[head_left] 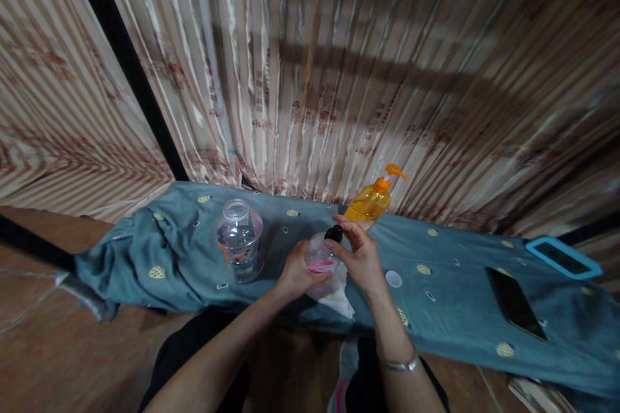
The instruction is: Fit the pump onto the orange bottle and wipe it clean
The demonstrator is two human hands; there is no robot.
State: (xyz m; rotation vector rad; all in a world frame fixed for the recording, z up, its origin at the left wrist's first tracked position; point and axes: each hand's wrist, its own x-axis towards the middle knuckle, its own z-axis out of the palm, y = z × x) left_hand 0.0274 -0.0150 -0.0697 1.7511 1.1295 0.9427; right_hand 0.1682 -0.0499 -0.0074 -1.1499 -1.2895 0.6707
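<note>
L hand [296, 274] grips small bottle [320, 257]; R hand [359, 257] on black cap [334, 232].

Hands: two, left hand [296, 271] and right hand [359, 257], at 6 o'clock
Small clear bottles: one [320, 255], in the hands
Clear jars: one [239, 240], at 9 o'clock of the hands
Orange pump bottles: one [371, 200], at 1 o'clock
White caps: one [393, 279], at 3 o'clock
Phones: two, dark phone [515, 302] and blue-cased phone [562, 257], at 3 o'clock
White cloths: one [336, 297]
</note>
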